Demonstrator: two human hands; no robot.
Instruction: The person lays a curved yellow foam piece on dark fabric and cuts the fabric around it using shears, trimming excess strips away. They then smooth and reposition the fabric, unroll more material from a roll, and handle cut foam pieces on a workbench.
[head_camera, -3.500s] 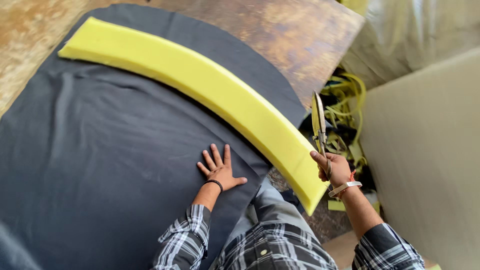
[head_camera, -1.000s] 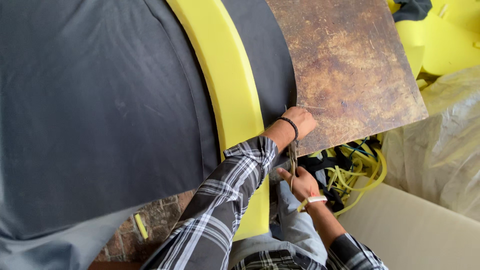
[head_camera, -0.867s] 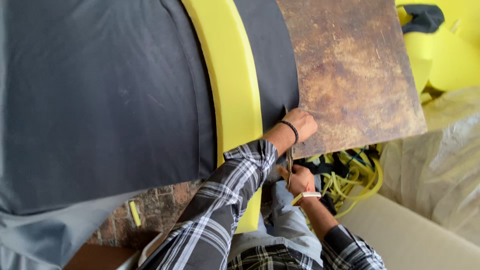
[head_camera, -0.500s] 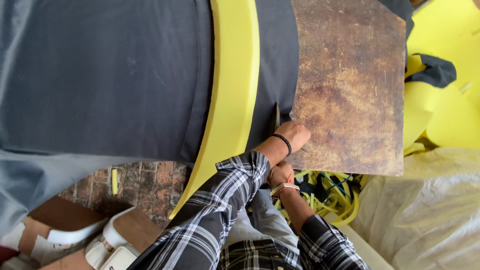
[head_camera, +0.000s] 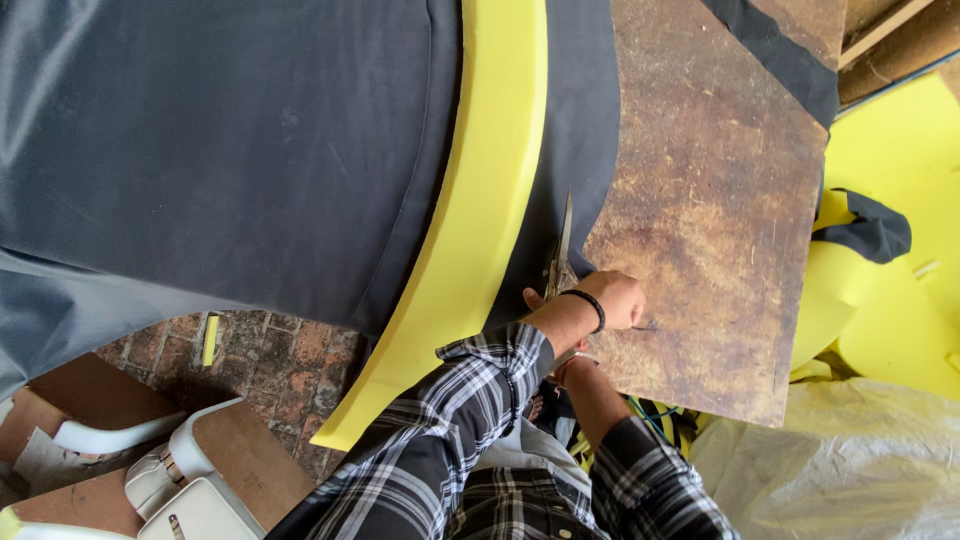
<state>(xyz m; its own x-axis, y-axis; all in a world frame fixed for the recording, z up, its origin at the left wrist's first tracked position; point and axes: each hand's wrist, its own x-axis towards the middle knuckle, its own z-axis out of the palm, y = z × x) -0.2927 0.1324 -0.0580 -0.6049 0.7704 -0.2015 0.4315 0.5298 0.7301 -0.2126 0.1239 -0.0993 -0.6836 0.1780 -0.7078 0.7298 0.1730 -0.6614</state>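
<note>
While the plaid-sleeved arms fill the bottom of the view, the right hand (head_camera: 562, 362) sits nearest the body, mostly hidden under the left forearm; it grips the handles of a pair of scissors (head_camera: 560, 255), though how its fingers close cannot be made out. Just above it, the left hand (head_camera: 612, 300), with a black band at the wrist, lies knuckles up and fingers curled, pressing on the worn brown table (head_camera: 720, 200) right at the edge of the dark fabric (head_camera: 230, 150). The scissors' blades point away from the person, rising along the fabric's cut edge, where a narrow strip of the cloth lies between the table's bare surface and the yellow foam strip (head_camera: 480, 210). This long curved foam strip rests on the fabric, running from the near left edge up to the far edge of the view. To the near left, below the table, a brick floor (head_camera: 270, 350) and a white chair (head_camera: 190, 470) show. Far right, large yellow foam sheets (head_camera: 900, 290) lie with a dark fabric scrap (head_camera: 870, 225) on them.
</note>
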